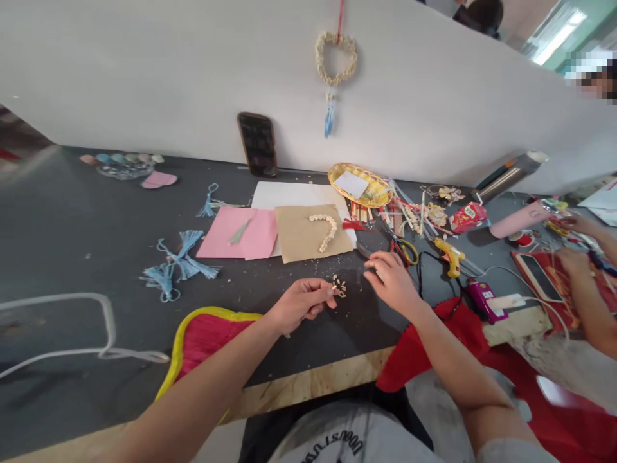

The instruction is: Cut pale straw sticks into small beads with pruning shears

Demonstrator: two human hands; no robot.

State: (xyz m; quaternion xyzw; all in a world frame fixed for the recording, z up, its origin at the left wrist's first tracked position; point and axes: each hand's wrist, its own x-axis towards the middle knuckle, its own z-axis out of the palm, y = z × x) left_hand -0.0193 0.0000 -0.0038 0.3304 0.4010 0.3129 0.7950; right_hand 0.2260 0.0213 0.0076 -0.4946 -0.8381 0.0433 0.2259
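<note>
**Pile of pale bits between two hands**

Pale bits (339, 286), cream-coloured and chunky, lay in a small loose heap on the dark grey counter (72, 225). The heap was at 12 o'clock from the person's body and not far in from the front edge. Just at 12 o'clock from the heap sat a brown card (294, 241) carrying a hook-shaped row (326, 229) of the same pale pieces. Crumbs were scattered along the card's near edge. Pink paper (226, 235) lay touching the card at its 9 o'clock.

The left forearm came in bare from 7 o'clock, passing over a red cushion (202, 337) with yellow edging, its wrist nearly straight and knuckles up. The right forearm came in from 5 o'clock above a red cloth (409, 357).

The left hand (301, 303) was curled, thumb and forefinger pinched together on a single pale bit (333, 290) right at the heap's 9 o'clock edge. The other fingers were folded under.

The right hand (393, 281) lay palm down at the heap's 3 o'clock, close but apart from it. Its fingers were loosely spread and pointing toward 10 o'clock on the counter, and it grasped nothing visible. Scissors (400, 247) with red and yellow handles lay just at its 12 o'clock, and a yellow glue gun (450, 256) at its 2 o'clock.
</note>
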